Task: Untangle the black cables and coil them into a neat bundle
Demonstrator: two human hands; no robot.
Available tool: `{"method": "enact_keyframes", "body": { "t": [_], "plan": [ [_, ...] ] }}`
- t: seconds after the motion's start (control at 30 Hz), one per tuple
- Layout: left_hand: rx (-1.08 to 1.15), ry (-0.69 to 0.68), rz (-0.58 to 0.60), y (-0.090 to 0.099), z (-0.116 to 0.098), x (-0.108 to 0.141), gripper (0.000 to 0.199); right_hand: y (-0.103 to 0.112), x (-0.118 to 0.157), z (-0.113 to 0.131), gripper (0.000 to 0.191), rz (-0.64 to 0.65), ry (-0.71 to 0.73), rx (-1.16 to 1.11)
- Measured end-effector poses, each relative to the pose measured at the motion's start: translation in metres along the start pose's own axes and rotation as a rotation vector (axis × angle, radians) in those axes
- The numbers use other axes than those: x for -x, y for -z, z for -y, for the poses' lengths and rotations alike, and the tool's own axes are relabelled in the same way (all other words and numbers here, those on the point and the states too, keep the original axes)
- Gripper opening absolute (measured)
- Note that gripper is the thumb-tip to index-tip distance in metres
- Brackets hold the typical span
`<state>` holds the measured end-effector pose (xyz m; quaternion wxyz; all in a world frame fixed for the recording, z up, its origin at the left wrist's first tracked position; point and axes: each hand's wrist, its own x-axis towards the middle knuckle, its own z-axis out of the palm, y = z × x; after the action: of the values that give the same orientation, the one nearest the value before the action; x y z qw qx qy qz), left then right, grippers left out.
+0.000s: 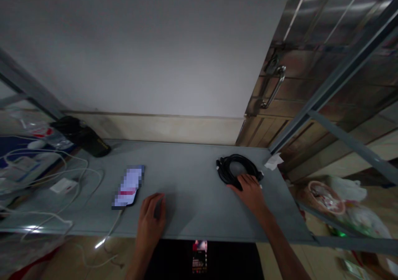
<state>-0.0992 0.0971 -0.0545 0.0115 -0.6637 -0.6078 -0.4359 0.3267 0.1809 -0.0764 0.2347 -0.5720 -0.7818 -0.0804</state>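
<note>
The black cable (225, 172) lies in a thick, round coil near the grey table's (189, 180) right edge. The right hand (251, 192) covers its near side; whether gripping, I can't tell. The left hand (151, 217) sits apart, loosely curled, open tabletop between.

Over there, the right hand (250, 191) touches a coiled black cable (223, 170), while the left hand (151, 217) curls loosely (a lit phone (129, 186) nearby).

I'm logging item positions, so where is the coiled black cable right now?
In the head view, the coiled black cable lies on the right side of the grey table, just left of a white scrap, the right hand on its near edge.
</note>
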Motion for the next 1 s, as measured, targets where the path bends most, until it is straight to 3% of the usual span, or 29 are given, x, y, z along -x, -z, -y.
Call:
{"method": "enact_keyframes", "body": {
  "t": [0.27,0.43,0.53,0.67,0.87,1.0],
  "plan": [
    [0.016,0.012,0.025,0.0,0.0,0.001,0.018,0.018,-0.001,0.006,0.066,-0.003,-0.043,-0.1],
    [0.045,0.012,0.011,-0.001,0.004,0.001,0.019,0.038,-0.023,0.005,0.072,-0.049,-0.198,-0.255],
    [0.054,0.006,0.003,-0.002,0.005,0.002,0.019,0.057,-0.041,-0.001,0.07,-0.094,-0.26,-0.284],
    [0.058,0.021,0.002,-0.002,0.006,0.004,0.02,0.101,-0.06,0.002,0.064,-0.194,-0.374,-0.45],
    [0.115,0.014,-0.029,0.003,0.003,0.001,0.024,0.168,-0.063,0.056,0.053,-0.403,-0.486,-0.904],
    [0.291,0.114,0.057,0.018,-0.037,-0.001,0.03,0.175,-0.036,0.099,0.043,-0.381,-0.461,-1.053]
  ]
}}
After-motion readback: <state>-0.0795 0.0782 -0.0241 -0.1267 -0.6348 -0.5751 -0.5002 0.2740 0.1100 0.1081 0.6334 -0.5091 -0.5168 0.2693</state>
